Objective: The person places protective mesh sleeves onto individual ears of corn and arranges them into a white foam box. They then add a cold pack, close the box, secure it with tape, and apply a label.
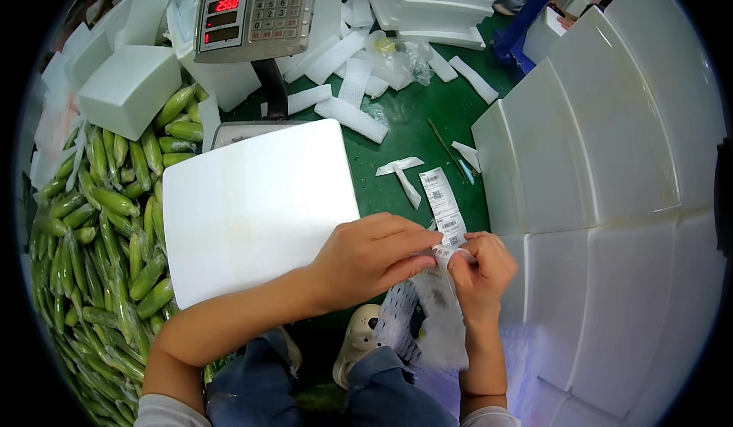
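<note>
A strip of white printed labels runs between my two hands, just right of the white foam box. My left hand reaches across from the left and pinches the strip's edge between thumb and fingers. Opposite it, my right hand grips the strip with its thumb on top. Part of the strip stretches away over the green floor, while a pale, translucent length hangs below my hands. The closed white foam box rests on the scale platform, its plain top facing up. My left forearm passes over its near corner.
Plastic-wrapped zucchini are heaped along the left. A scale display stands behind the box. Foam boxes form a wall on the right. Foam scraps litter the green floor; stacked foam lids stand far back.
</note>
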### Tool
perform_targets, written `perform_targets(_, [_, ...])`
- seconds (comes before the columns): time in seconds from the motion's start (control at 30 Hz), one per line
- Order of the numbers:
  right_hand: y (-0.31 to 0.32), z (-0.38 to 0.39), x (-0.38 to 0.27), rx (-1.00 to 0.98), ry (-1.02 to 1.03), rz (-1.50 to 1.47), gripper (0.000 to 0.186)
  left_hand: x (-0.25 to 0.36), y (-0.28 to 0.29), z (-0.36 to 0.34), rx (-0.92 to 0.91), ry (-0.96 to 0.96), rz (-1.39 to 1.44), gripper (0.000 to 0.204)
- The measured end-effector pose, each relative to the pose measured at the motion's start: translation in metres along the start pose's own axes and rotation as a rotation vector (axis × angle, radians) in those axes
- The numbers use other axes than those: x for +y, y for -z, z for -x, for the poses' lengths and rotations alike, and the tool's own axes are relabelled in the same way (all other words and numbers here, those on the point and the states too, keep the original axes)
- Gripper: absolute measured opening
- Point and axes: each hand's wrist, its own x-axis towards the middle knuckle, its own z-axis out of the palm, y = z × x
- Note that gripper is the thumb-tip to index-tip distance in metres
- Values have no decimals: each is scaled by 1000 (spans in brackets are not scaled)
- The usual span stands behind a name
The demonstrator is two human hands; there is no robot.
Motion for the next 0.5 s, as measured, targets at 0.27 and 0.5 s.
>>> perform_targets(0.27, [-11, -5, -4, -37, 202, 21, 28, -6, 12, 15, -107, 350, 385, 24])
perform_targets(0.5, [-26, 8, -2, -107, 179, -41, 25, -15, 14, 37, 20, 192, 160, 17])
